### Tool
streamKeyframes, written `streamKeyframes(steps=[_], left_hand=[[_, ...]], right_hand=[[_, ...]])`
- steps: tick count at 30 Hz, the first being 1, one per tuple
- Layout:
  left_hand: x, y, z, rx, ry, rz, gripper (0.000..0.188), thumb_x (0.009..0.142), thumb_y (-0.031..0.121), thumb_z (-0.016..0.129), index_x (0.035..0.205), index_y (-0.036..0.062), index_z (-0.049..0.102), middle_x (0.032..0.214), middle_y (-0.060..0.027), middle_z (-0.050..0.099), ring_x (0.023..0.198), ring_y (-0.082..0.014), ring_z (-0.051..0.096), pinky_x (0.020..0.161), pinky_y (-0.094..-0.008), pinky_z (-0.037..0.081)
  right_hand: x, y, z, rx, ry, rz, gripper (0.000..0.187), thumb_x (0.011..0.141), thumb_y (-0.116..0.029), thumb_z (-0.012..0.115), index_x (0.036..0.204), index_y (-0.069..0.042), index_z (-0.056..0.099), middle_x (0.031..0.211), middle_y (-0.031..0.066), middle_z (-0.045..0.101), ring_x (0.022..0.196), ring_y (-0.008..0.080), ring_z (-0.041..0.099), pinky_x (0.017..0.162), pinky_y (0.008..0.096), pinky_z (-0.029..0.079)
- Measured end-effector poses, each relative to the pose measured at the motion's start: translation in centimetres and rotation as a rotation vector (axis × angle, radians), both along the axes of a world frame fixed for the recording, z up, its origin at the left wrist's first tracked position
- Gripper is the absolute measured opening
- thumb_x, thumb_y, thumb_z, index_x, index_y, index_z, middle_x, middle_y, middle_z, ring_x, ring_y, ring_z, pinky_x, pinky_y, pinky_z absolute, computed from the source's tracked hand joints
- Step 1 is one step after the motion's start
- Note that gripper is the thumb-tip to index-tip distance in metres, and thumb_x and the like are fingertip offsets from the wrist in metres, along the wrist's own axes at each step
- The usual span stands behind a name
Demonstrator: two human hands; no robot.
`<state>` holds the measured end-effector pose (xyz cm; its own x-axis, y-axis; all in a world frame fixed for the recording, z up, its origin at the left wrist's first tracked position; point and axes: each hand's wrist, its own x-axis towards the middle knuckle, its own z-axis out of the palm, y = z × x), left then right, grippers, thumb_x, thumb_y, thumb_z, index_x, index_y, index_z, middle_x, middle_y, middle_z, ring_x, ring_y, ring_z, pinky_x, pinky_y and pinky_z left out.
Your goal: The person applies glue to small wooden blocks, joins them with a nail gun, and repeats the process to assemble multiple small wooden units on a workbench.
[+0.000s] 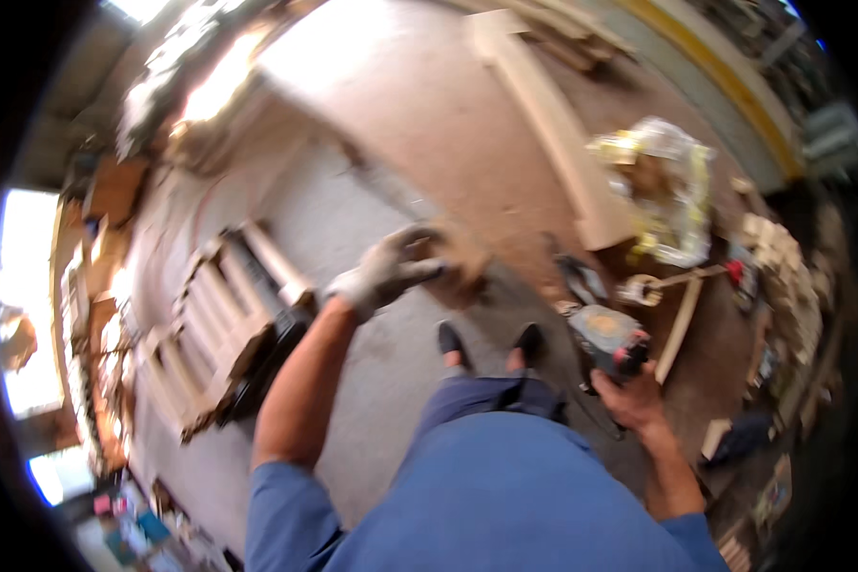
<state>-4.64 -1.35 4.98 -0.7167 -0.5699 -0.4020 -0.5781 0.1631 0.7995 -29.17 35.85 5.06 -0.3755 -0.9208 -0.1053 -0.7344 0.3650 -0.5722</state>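
Observation:
My left hand (386, 275), in a pale work glove, reaches out at the middle with its thumb and fingers curved apart. Just beyond the fingertips is a blurred brown piece (462, 257); whether they touch it I cannot tell. At the right, my bare right hand (631, 398) is wrapped round the end of a power tool (605, 331) with a dusty grey body and a red and black part. Motion blur hides the tool's exact kind.
A slatted wooden frame (224, 324) with dark edges lies at left. A long pale board (553, 124) extends across the brown floor, beside crumpled clear plastic with yellow tape (667, 191). A tape roll (642, 290) and a thin wood strip (679, 331) lie near my right hand.

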Motion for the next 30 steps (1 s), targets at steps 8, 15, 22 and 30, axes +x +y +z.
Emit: streamKeyframes(steps=[8, 15, 22, 30], left_hand=[[0.8, 2.5, -2.6, -0.011, 0.212, 0.166, 0.082, 0.088, 0.018, 0.087, 0.156, 0.0012, 0.044, 0.140, -0.0169, 0.063, 0.128, -0.0234, 0.061, 0.111, -0.0388, 0.050], [0.3, 5.9, -4.6, -0.528, 0.115, 0.116, 0.136, 0.060, 0.034, 0.105, 0.166, 0.0022, 0.025, 0.154, -0.0278, 0.046, 0.141, -0.0393, 0.050, 0.118, -0.0460, 0.043], [-0.6, 7.8, -2.8, -0.557, -0.021, 0.356, 0.103, 0.072, 0.039, 0.095, 0.154, 0.0012, 0.045, 0.150, -0.0254, 0.053, 0.138, -0.0429, 0.053, 0.115, -0.0482, 0.045], [-0.4, 7.9, -4.6, -0.581, 0.089, 0.392, 0.086, 0.075, 0.036, 0.092, 0.145, 0.0020, 0.056, 0.141, -0.0218, 0.061, 0.131, -0.0396, 0.060, 0.111, -0.0461, 0.049]], right_hand=[[-8.4, 11.0, -0.9, 0.215, -0.345, -1.024, 0.025, 0.085, -0.018, 0.079, 0.079, 0.002, 0.065, 0.064, 0.0088, 0.065, 0.050, 0.0176, 0.065, 0.044, 0.0366, 0.051], [-24.3, 34.2, -19.2, 0.423, 0.208, -0.972, 0.043, 0.082, -0.013, 0.071, 0.119, 0.002, 0.054, 0.096, 0.0229, 0.070, 0.079, 0.0338, 0.072, 0.073, 0.0500, 0.058], [-21.8, 26.0, -18.6, 0.691, 0.304, -0.835, 0.059, 0.088, -0.017, 0.074, 0.141, -0.001, 0.054, 0.127, 0.0313, 0.065, 0.125, 0.0489, 0.060, 0.109, 0.0521, 0.047], [-9.0, 5.6, -6.2, 0.028, 0.134, -0.314, 0.042, 0.085, -0.015, 0.078, 0.123, -0.002, 0.069, 0.099, 0.0181, 0.071, 0.087, 0.0327, 0.071, 0.081, 0.0456, 0.056]])
